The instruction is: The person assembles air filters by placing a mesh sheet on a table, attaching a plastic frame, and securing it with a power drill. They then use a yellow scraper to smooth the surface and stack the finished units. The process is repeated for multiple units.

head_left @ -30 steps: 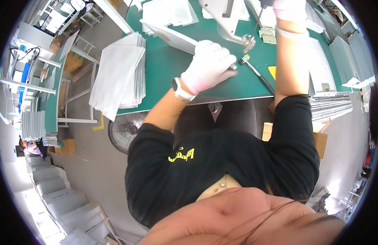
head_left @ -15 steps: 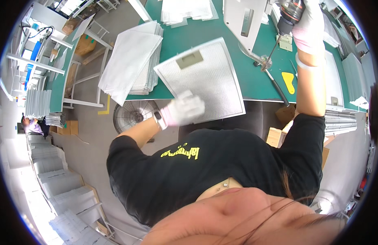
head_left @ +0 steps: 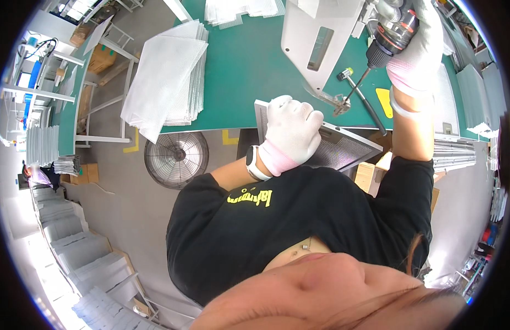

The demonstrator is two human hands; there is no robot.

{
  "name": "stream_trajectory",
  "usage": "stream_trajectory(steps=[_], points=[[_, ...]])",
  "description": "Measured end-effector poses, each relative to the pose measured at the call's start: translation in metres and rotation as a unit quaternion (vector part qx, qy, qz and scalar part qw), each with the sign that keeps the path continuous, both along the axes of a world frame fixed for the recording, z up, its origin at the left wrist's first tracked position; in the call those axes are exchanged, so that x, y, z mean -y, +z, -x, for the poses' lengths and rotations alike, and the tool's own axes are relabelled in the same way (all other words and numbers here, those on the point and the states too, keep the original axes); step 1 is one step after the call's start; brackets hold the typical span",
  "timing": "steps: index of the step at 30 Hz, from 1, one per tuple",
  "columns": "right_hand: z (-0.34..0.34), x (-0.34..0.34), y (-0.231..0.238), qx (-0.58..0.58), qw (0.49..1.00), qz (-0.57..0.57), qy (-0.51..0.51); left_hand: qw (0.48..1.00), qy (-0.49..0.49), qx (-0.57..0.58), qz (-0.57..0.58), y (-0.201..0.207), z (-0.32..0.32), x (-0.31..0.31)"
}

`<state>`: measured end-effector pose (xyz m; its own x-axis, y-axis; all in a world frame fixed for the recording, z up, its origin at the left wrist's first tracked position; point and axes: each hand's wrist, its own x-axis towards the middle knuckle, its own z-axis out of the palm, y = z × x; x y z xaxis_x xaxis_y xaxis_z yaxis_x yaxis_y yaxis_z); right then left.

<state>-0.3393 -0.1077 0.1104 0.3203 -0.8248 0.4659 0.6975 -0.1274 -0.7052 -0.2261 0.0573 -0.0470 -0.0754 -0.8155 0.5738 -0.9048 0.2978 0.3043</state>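
In a white work glove, my left hand (head_left: 293, 129) is closed over the upper edge of a framed metal mesh panel (head_left: 351, 148). The panel stands tilted at the table's front edge, against or close to my body, and my hand hides part of it. My gloved right hand (head_left: 423, 58) grips a black and red power screwdriver (head_left: 395, 36) up at the right. Its long thin bit slants down toward a small metal fitting (head_left: 341, 104) on the foot of a pale grey machine stand (head_left: 321, 47). Whether the tip touches the fitting I cannot tell.
On the green table (head_left: 238, 66) lie a stack of mesh sheets (head_left: 167, 77), more sheets (head_left: 241, 11) at the back, a black-handled hammer (head_left: 367, 104) and a yellow scraper (head_left: 383, 103). A round floor fan (head_left: 176, 160) stands left of me, cartons (head_left: 365, 177) below the table.
The panel has gone from lying nearly face-up on the table edge to tilted up steeply, shifted right. My left hand moved up and right onto its edge. The screwdriver stays in my right hand.
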Motion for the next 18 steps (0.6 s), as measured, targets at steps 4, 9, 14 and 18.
stream_trajectory(steps=[4,9,14,18], points=[[-0.003,-0.026,0.001,0.065,0.998,0.01,0.025,0.999,-0.015,-0.033,0.01,0.002,0.003,-0.002],[-0.005,-0.029,-0.014,0.083,0.996,0.037,-0.002,0.997,0.001,-0.044,0.063,-0.007,0.004,-0.007],[0.01,-0.019,-0.014,0.042,0.996,-0.005,0.083,0.997,-0.026,-0.047,0.062,-0.003,0.004,-0.003],[0.003,-0.031,-0.002,0.039,0.998,-0.029,0.041,0.995,-0.032,-0.054,0.072,-0.009,0.001,0.001]])
